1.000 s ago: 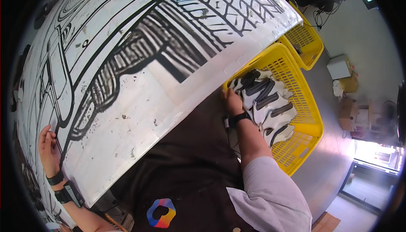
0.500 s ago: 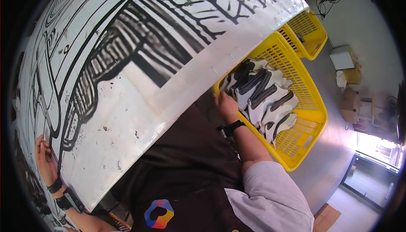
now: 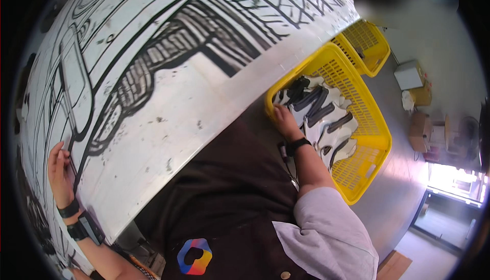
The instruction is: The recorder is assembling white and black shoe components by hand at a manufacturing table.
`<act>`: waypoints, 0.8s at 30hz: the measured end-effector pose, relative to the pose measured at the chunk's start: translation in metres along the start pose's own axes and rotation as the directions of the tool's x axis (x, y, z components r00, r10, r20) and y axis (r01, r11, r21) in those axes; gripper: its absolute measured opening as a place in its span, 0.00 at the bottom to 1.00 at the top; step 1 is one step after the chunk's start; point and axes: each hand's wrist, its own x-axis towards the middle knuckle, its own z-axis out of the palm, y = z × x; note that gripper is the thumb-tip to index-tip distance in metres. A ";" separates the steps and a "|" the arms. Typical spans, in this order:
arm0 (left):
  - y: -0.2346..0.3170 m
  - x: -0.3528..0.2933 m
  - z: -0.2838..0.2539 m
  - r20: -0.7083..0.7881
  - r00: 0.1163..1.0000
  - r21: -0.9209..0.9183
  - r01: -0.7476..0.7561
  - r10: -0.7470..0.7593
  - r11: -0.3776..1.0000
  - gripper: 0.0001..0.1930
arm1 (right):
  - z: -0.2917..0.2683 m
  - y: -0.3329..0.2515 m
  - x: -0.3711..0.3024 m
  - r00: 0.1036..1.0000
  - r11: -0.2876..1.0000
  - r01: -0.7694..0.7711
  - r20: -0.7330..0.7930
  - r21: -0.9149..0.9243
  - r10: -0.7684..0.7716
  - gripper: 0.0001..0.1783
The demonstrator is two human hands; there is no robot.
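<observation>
My left hand (image 3: 60,173) is open at the left side of a large white tabletop (image 3: 184,127) with black line drawings. Its fingers point up, slightly bent, close to the table's edge, and nothing shows in them. At the near rim of a yellow plastic basket (image 3: 368,127), my right hand (image 3: 287,123) has its fingers bent and close together beside the contents. What lies under those fingers is hidden. Overlapping white and dark-grey shaped pieces (image 3: 326,122), which look like shoe uppers, fill the basket's left and middle.
Behind the first basket stands a second yellow basket (image 3: 380,45). Against the right wall are a white box (image 3: 409,74) and a brown carton (image 3: 419,132). A framed glass pane (image 3: 443,222) and a flat piece of cardboard (image 3: 395,265) lie at lower right.
My right hand has shifted slightly right, further over the basket's rim. The left hand has moved up a little in view, its fingers more bent. The view of the table has shifted.
</observation>
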 end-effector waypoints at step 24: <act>0.006 -0.004 -0.004 -0.014 0.999 0.015 0.036 -0.036 0.999 0.15 | -0.040 0.046 0.005 0.815 0.635 -0.257 0.190 -0.728 0.547 0.29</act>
